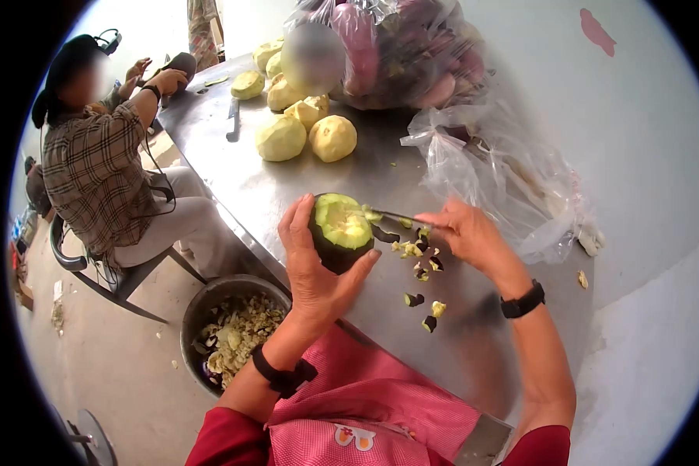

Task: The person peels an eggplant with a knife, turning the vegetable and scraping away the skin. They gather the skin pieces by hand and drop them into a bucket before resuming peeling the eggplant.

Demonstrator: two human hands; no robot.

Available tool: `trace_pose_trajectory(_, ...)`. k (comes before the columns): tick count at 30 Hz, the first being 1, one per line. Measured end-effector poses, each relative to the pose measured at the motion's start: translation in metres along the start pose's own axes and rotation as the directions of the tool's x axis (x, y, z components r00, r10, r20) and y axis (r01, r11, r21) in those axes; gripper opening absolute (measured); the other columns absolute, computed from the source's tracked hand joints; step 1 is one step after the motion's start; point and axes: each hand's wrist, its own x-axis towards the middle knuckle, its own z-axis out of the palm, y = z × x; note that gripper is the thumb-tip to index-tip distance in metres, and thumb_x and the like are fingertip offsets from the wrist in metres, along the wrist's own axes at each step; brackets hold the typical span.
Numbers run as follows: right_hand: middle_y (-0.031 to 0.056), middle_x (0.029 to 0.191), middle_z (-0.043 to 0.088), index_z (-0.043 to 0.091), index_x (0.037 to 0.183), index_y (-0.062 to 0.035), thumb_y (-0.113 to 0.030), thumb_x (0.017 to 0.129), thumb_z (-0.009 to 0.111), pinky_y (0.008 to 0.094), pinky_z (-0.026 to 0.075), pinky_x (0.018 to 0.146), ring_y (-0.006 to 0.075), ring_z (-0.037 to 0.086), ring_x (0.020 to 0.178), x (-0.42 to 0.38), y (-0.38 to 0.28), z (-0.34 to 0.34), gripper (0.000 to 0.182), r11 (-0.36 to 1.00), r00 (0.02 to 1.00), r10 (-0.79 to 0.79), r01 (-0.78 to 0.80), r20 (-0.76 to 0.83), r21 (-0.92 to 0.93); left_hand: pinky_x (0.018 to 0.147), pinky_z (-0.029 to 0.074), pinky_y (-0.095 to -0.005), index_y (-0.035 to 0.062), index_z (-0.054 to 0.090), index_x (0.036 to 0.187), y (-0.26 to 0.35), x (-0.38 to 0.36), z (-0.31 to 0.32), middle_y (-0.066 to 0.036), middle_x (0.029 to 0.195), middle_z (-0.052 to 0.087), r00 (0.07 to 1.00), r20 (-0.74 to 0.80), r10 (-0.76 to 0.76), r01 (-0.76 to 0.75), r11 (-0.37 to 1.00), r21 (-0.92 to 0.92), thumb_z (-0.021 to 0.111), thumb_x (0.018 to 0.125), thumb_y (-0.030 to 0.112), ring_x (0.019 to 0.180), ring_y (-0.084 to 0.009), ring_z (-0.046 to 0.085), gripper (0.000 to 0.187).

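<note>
My left hand [312, 268] is wrapped around a round, dark-skinned eggplant [335, 258], thumb on the near side and fingers on the left. Its upper end is cut open, with pale green flesh facing me. In my right hand [470, 237] is a knife [404, 215], its thin blade pointing left with the tip at the cut flesh. Small green bits cling near the tip. Under and beside the blade, several dark-skinned trimmings [414, 299] and pale scraps [409, 248] lie scattered on the metal table [365, 172].
Several peeled eggplants [280, 138] and another knife [233, 120] are farther back. A clear plastic bag [412, 54] of purple eggplants stands behind, with loose plastic [505, 171] at right. A metal basin [190, 330] of scraps sits on the floor at left. A seated person [101, 155] handles a dark eggplant.
</note>
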Motion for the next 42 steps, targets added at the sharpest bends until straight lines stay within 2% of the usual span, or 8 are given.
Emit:
trace_pose_trajectory(8, 0.0228, 0.098, 0.062, 0.071, 0.121, -0.0141, -0.011, 0.096, 0.057, 0.0505, 0.051, 0.08, 0.0422, 0.063, 0.092, 0.056, 0.037, 0.024, 0.028, 0.979, 0.942, 0.08, -0.136, -0.325, -0.154, 0.102, 0.046, -0.0389, -0.0012, 0.044, 0.138, -0.004, 0.022, -0.007, -0.017, 0.126, 0.051, 0.977, 0.024, -0.21, 0.208, 0.934, -0.291, 0.092, 0.062, 0.016, 0.117, -0.0312, 0.055, 0.092)
trace_pose_trajectory(10, 0.0239, 0.097, 0.062, 0.07, 0.124, -0.015, -0.01, 0.095, 0.058, 0.0506, 0.049, 0.079, 0.0427, 0.062, 0.092, 0.065, 0.036, 0.027, 0.031, 0.968, 0.933, 0.097, -0.169, -0.347, -0.184, 0.102, 0.046, -0.0394, -0.0014, 0.045, 0.137, -0.01, 0.035, -0.014, -0.017, 0.125, 0.051, 0.999, -0.014, -0.047, 0.046, 0.998, -0.047, 0.093, 0.062, 0.017, 0.117, -0.0317, 0.054, 0.09)
trace_pose_trajectory(21, 0.0098, 0.083, 0.052, 0.07, 0.121, -0.024, 0.002, 0.086, 0.064, 0.043, 0.05, 0.068, 0.0307, 0.058, 0.077, -0.008, 0.001, 0.008, 0.044, 0.969, 0.96, -0.244, 0.238, -0.137, -0.058, 0.116, 0.033, -0.045, 0.0003, 0.033, 0.151, -0.03, 0.036, -0.004, -0.024, 0.148, 0.036, 0.997, 0.021, -0.081, 0.074, 0.973, 0.217, 0.087, 0.074, 0.026, 0.139, -0.0386, 0.038, 0.097)
trace_pose_trajectory(28, 0.0109, 0.087, 0.056, 0.07, 0.122, -0.0214, -0.001, 0.088, 0.064, 0.0428, 0.05, 0.07, 0.0319, 0.061, 0.08, -0.058, 0.007, 0.003, 0.04, 0.995, 0.974, -0.02, 0.041, -0.226, 0.09, 0.116, 0.032, -0.0486, 0.0032, 0.043, 0.146, -0.022, 0.028, -0.009, -0.026, 0.15, 0.035, 0.959, -0.093, 0.266, -0.208, 0.892, 0.401, 0.087, 0.071, 0.024, 0.14, -0.041, 0.036, 0.089)
trace_pose_trajectory(31, 0.0115, 0.088, 0.056, 0.069, 0.123, -0.0202, -0.003, 0.089, 0.064, 0.0439, 0.051, 0.07, 0.0334, 0.062, 0.081, -0.066, 0.014, 0.01, 0.038, 0.981, 0.95, 0.111, -0.152, -0.293, -0.122, 0.094, 0.051, -0.0427, 0.0007, 0.059, 0.124, -0.022, 0.021, -0.012, -0.019, 0.121, 0.062, 0.908, 0.046, 0.416, -0.417, 0.888, 0.193, 0.082, 0.072, 0.009, 0.11, -0.0357, 0.06, 0.058)
trace_pose_trajectory(35, 0.0119, 0.088, 0.056, 0.069, 0.122, -0.0191, -0.006, 0.092, 0.061, 0.045, 0.052, 0.07, 0.0347, 0.062, 0.081, -0.073, -0.015, 0.011, 0.034, 0.991, 0.98, 0.056, -0.078, -0.192, -0.105, 0.088, 0.052, -0.0437, 0.0005, 0.058, 0.122, -0.017, 0.012, -0.007, -0.018, 0.12, 0.061, 0.738, 0.433, 0.517, -0.578, 0.816, 0.01, 0.088, 0.068, 0.013, 0.105, -0.0348, 0.061, 0.062)
trace_pose_trajectory(37, 0.0122, 0.087, 0.056, 0.068, 0.122, -0.0182, -0.007, 0.094, 0.057, 0.0456, 0.051, 0.069, 0.0347, 0.062, 0.08, -0.078, -0.025, 0.007, 0.032, 0.999, 0.986, -0.011, 0.002, -0.166, -0.053, 0.098, 0.049, -0.046, -0.0017, 0.055, 0.13, -0.002, 0.014, -0.007, -0.023, 0.132, 0.057, 0.82, 0.487, 0.302, -0.364, 0.931, 0.036, 0.088, 0.073, 0.027, 0.116, -0.0378, 0.058, 0.072)
trace_pose_trajectory(42, 0.0123, 0.086, 0.056, 0.068, 0.122, -0.0175, -0.007, 0.095, 0.057, 0.0453, 0.051, 0.067, 0.0346, 0.062, 0.079, -0.079, -0.011, 0.012, 0.032, 0.998, 0.962, 0.015, -0.033, -0.273, -0.06, 0.114, 0.036, -0.0484, -0.005, 0.044, 0.143, 0.003, 0.009, -0.002, -0.029, 0.144, 0.048, 0.803, 0.587, 0.104, -0.338, 0.891, 0.304, 0.079, 0.081, 0.047, 0.134, -0.0435, 0.046, 0.088)
